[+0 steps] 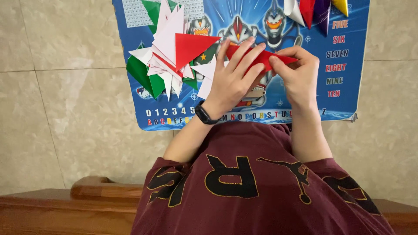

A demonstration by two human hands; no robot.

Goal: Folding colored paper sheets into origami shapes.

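L hand: your left hand lies flat-ish on top of the red paper piece, fingers spread and stretched fwd, pressing it down; not curled round it. Black band on that wrist.
R hand: your right hand pinches the same red piece at its right end, thumb and forefinger closed on the edge, other fingers curled in behind.
Red piece: folded into a long thin pointed strip, held between both hands just above the blue play mat, about mid-mat, tilted slightly down to the right. Can't tell if it touches the mat.
Pile: to the left of your L hand, touching-close, a heap of folded paper triangles, red, white and green, overlapping w/ points sticking out every way. Sits on the mat's left half.
Top right: more folded paper pieces, white, red, purple, yellow, at the mat's upper edge, well apart from the hands, partly cut off by the frame.
Mat: blue, cartoon robot figures, rows of letters and digits along the near edge; lies on beige floor tiles.
Near you: maroon shirt fills the lower frame; a wooden edge lower left.
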